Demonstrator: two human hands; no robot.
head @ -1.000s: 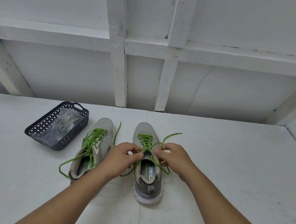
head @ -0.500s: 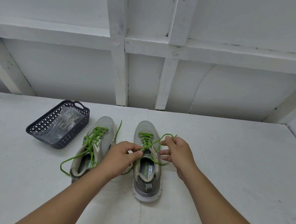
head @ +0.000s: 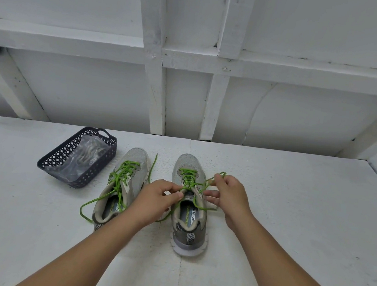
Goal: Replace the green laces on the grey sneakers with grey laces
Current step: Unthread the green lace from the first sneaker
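Two grey sneakers stand side by side on the white table, toes pointing away. The left sneaker carries a loose green lace that trails off toward me. On the right sneaker, the green lace is partly undone. My left hand pinches that lace at the top of the tongue. My right hand pinches a free stretch of the same lace, lifted to the shoe's right. A clear bag of grey laces lies in the dark basket.
The dark perforated basket sits on the table left of the shoes. A white framed wall rises right behind the table. Bare table spreads to the right and in front of the shoes.
My right hand has drawn the lace up and out to the right, away from the shoe. My left hand has stayed at the tongue.
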